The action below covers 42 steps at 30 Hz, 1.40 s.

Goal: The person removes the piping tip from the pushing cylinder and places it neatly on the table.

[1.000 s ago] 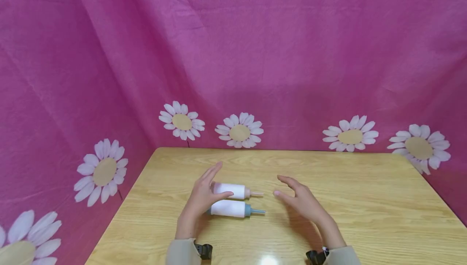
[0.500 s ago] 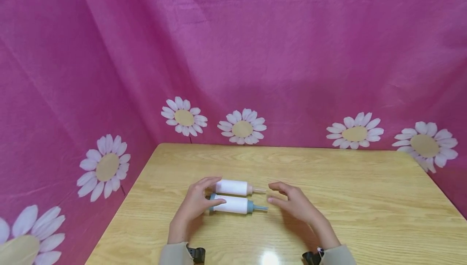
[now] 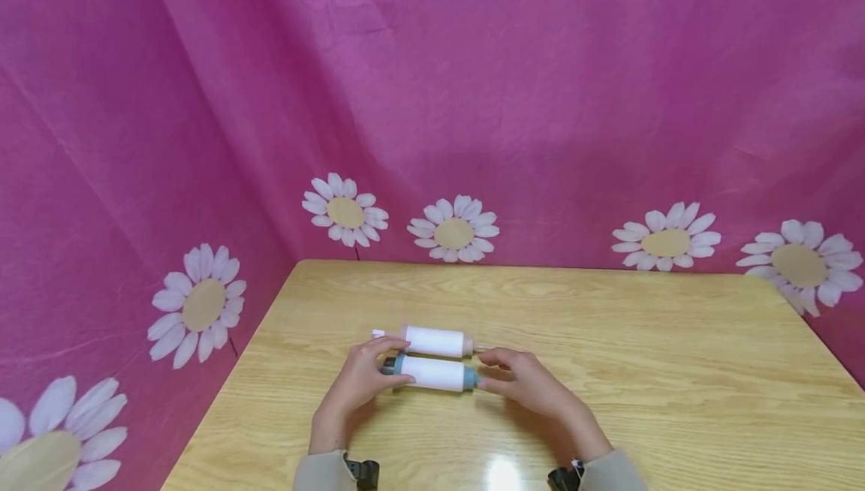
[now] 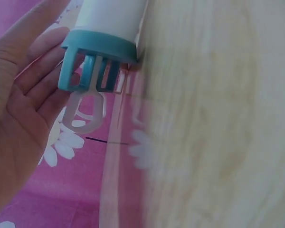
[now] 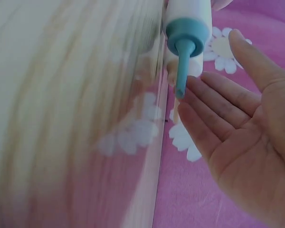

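In the head view two white syringe-like tubes lie side by side, nozzles to the right. The nearer tube [image 3: 438, 374] has teal ends; the farther tube [image 3: 435, 341] has pale pink ends. My left hand [image 3: 360, 376] is at the teal tube's rear end, thumb on the near side. In the left wrist view that end shows a teal frame [image 4: 91, 59] and a pale ring handle [image 4: 84, 114] beside my extended fingers. My right hand [image 3: 523, 382] is around the nozzle side. In the right wrist view its fingers are extended beside the teal nozzle [image 5: 183, 69], thumb apart.
Both tubes lie on a light wood-grain table [image 3: 642, 348]. A pink cloth [image 3: 541, 100] printed with white daisies hangs behind it and along its left side. Each wrist wears a black strap device, such as the left one [image 3: 365, 474].
Both hands have come closer to the tubes: the left lowered to the rear ends, the right moved left to the nozzles. The head view has tilted slightly downward.
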Each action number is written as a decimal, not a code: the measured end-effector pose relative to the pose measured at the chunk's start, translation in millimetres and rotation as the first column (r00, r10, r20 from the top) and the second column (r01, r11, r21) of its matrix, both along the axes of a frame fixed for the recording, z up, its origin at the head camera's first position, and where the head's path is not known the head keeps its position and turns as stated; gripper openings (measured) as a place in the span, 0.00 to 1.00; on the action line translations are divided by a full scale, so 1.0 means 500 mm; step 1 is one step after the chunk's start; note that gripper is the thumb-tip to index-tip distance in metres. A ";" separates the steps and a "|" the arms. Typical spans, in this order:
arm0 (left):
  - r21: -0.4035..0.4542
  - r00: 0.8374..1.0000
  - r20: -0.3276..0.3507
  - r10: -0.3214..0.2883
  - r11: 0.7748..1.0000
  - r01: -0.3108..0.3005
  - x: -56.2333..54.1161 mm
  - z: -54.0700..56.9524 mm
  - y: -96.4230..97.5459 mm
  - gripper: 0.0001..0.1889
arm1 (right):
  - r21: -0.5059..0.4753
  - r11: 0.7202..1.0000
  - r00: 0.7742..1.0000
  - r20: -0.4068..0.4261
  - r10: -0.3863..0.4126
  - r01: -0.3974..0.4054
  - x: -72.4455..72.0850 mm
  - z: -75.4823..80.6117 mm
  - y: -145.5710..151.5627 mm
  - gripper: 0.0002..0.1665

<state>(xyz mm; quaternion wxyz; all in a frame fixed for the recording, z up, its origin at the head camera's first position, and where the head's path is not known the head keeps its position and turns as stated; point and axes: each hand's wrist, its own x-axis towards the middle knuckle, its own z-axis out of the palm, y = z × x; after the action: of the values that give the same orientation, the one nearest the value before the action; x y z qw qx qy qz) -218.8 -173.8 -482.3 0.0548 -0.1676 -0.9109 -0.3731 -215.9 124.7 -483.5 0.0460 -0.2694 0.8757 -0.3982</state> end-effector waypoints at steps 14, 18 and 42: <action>-0.003 0.997 0.066 -0.030 1.000 0.030 0.001 -0.014 -0.012 0.27 | 0.097 0.994 0.994 -0.091 0.053 -0.044 -0.007 -0.009 -0.033 0.17; -0.003 0.996 0.078 -0.048 0.999 0.048 -0.001 -0.013 -0.015 0.27 | 0.114 0.992 0.992 -0.113 0.059 -0.046 -0.010 -0.011 -0.038 0.13; 0.066 0.987 0.134 -0.084 0.995 0.076 0.008 -0.005 -0.022 0.24 | 0.033 0.997 0.997 -0.038 0.065 -0.063 -0.006 -0.009 -0.033 0.13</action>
<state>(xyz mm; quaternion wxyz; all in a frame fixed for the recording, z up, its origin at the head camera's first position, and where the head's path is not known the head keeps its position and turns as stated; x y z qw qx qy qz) -215.0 -185.0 -484.5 -0.0176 -0.1766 -0.8933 -0.4130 -218.7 108.3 -487.8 0.0459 -0.3042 0.8736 -0.3771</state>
